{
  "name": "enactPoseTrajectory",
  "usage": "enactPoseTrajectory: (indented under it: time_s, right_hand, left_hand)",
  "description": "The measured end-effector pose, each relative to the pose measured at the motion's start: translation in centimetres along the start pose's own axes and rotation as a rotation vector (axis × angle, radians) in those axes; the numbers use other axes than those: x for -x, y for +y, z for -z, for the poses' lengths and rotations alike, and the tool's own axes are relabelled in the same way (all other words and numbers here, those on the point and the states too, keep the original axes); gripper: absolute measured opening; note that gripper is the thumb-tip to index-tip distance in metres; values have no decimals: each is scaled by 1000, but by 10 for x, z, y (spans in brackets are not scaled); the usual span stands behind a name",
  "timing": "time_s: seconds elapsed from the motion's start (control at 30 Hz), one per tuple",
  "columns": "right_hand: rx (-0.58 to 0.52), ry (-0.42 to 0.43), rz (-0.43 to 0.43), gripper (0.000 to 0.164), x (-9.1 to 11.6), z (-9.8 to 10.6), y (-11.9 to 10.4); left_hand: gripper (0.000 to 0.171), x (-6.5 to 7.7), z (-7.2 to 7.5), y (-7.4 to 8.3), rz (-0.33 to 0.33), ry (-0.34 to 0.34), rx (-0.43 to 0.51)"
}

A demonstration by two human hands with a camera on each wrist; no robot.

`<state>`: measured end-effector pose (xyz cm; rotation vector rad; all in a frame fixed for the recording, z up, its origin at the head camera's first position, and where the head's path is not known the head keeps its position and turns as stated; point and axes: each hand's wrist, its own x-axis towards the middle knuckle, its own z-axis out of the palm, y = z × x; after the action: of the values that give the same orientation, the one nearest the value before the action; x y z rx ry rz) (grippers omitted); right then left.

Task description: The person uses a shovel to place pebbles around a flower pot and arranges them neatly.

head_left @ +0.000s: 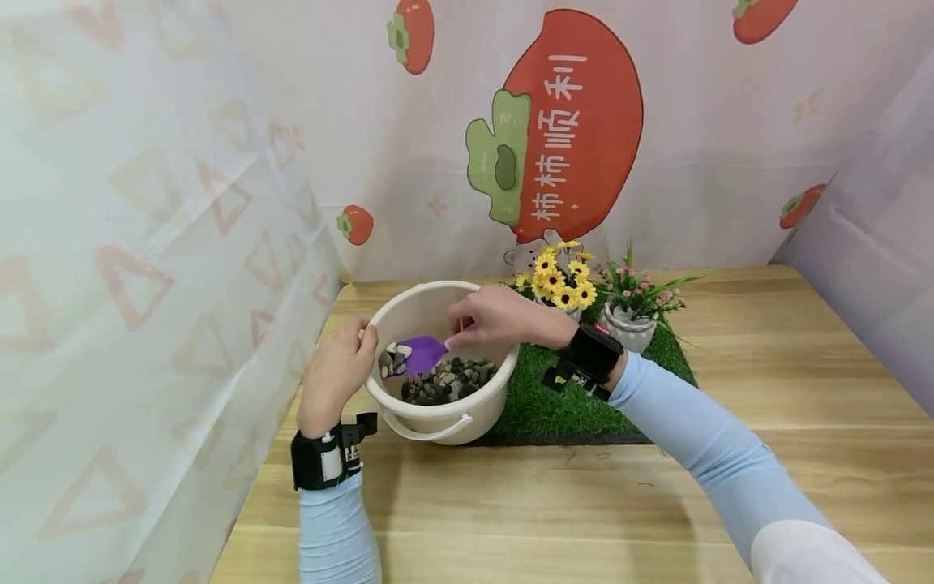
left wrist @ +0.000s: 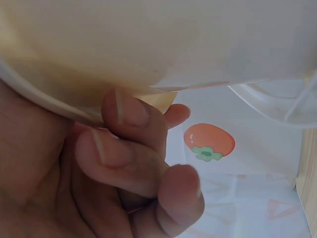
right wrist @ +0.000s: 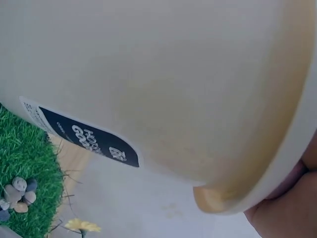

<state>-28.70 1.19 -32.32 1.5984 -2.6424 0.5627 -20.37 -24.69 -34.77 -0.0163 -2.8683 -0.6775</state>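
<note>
A cream plastic bucket [head_left: 487, 414] stands on the table with its handle hanging at the front. My left hand [head_left: 341, 365] grips the rim on the left side, thumb over the edge; in the left wrist view its fingers [left wrist: 129, 153] curl under the rim outside. Over the bucket's opening, my right hand [head_left: 492, 316] pinches the handle of a small purple shovel [head_left: 425, 354]. Several pebbles [head_left: 396, 357] lie on the shovel's blade, which points left. More dark and tan pebbles [head_left: 448, 381] cover part of the bucket's bottom. In the right wrist view the bucket's wall hides most of that hand.
Right of the bucket lies an artificial grass mat [head_left: 584, 414]. Pots with yellow flowers [head_left: 558, 284] and pink flowers [head_left: 631, 324] stand at its back. A cluster of pebbles [right wrist: 20, 193] sits on the grass in the right wrist view. A printed curtain [head_left: 416, 186] hangs behind.
</note>
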Motion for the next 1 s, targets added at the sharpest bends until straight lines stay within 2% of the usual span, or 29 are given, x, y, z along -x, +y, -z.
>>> enactPoseTrajectory:
  time_s: [0.17, 0.43, 0.67, 1.0]
  right_hand:
    - [-15, 41, -26, 15, 6, -1, 1]
    - [-56, 90, 7, 14, 11, -2, 0]
    - [65, 174, 16, 14, 16, -2, -2]
    - [130, 199, -54, 13, 28, 9, -2]
  left_hand:
    - [45, 0, 0, 0, -5, -1, -1]
    - [46, -1, 2, 1, 11, -28, 15]
    - [47, -1, 0, -1, 17, -28, 15]
    - [47, 0, 2, 0, 23, -22, 10]
